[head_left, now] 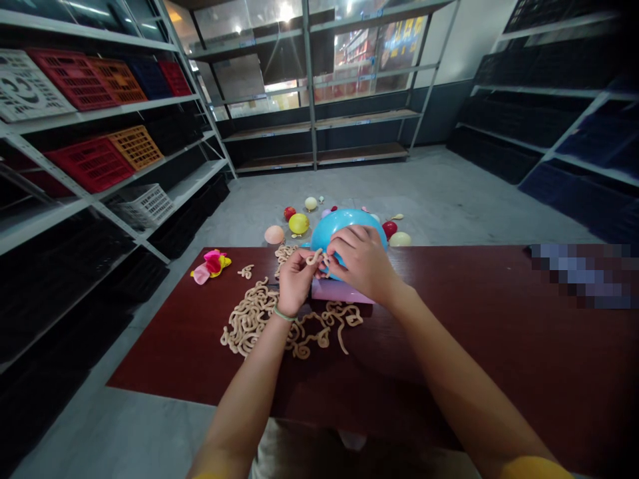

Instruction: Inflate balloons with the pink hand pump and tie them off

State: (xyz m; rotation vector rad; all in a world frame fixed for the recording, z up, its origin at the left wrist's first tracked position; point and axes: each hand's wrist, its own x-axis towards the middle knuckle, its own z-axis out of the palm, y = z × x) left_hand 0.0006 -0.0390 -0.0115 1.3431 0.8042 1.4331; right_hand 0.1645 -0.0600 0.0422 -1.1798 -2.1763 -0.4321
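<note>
An inflated blue balloon rests at the far edge of the dark red table. My right hand is closed over its neck. My left hand, with a green band on the wrist, pinches a beige curled cord piece against the balloon's neck. A heap of beige curled cord pieces lies on the table under my left wrist. A flat pink-lilac thing lies under my hands.
A small pile of uninflated pink and yellow balloons lies at the table's left. Several inflated balloons, among them a yellow balloon, lie on the floor beyond the table. Metal shelving with a red crate and others lines the left.
</note>
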